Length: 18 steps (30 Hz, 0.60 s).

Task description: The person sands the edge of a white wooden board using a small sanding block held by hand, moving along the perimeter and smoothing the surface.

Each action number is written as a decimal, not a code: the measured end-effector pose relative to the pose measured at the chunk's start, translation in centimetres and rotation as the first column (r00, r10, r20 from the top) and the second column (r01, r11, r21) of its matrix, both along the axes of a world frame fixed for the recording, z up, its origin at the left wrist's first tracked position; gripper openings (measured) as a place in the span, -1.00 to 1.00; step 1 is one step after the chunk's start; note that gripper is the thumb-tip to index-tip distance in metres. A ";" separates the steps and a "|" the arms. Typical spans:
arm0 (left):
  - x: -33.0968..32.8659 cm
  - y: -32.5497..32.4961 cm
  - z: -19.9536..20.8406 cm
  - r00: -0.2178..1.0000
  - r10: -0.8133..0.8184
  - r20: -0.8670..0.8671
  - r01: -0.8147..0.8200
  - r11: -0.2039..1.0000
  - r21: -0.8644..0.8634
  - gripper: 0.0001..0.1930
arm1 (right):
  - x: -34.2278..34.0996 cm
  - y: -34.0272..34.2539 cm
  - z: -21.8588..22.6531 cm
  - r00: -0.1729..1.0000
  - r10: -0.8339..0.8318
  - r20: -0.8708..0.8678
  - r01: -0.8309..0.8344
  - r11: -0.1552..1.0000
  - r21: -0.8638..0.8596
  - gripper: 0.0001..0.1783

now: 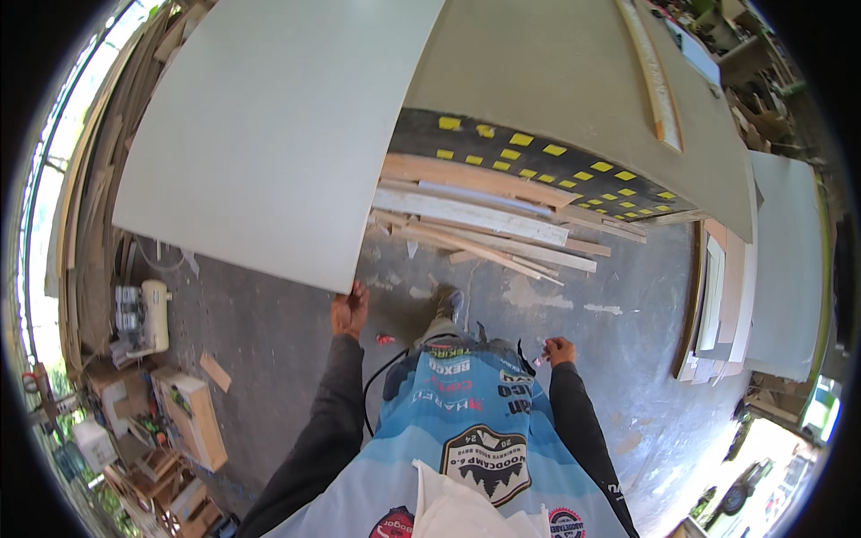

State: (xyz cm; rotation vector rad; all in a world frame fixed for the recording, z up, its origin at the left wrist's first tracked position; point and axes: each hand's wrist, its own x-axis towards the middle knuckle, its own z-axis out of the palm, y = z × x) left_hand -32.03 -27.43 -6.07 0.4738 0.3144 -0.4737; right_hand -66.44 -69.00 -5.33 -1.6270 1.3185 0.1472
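Observation:
A large, flat white panel (269, 134) fills the upper left, and its near right corner comes down to my left hand (349, 311). The fingers of that hand are closed at this corner, gripping its edge. My right hand (560, 351) is held beside my right hip, apart from the panel. Its fingers are curled together around something small and pale, too small to name. To the right of the white panel lies a grey-brown board surface (538, 63), with a long narrow strip (653, 76) resting on it.
Under the board, several wood offcuts (484, 220) are stacked by a black panel with yellow squares (538, 166). An air compressor (154, 316) and a wooden box (193, 417) stand at left. Sheets (785, 264) lean at right. A loose wood piece (215, 370) lies on the floor.

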 end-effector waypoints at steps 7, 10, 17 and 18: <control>1.6 -0.7 -1.3 0.917 -0.399 -0.012 0.282 0.627 0.726 -0.83 | 0.3 1.3 0.2 0.996 0.084 0.005 -0.084 0.996 0.041 -0.84; 0.6 -0.7 -3.9 0.788 -0.584 -0.197 0.448 0.324 0.833 -0.84 | 0.2 1.4 -0.2 0.991 0.133 0.005 -0.133 0.991 0.012 -0.83; -1.3 -3.6 5.3 0.743 -0.654 -0.139 0.540 0.464 0.703 -0.86 | -2.7 0.5 1.2 0.994 -0.048 0.100 0.059 0.992 -0.109 -0.72; -1.1 -2.8 4.8 0.729 -0.675 -0.115 0.542 0.468 0.698 -0.85 | -3.0 1.0 1.1 0.988 -0.071 0.140 0.093 0.984 -0.155 -0.70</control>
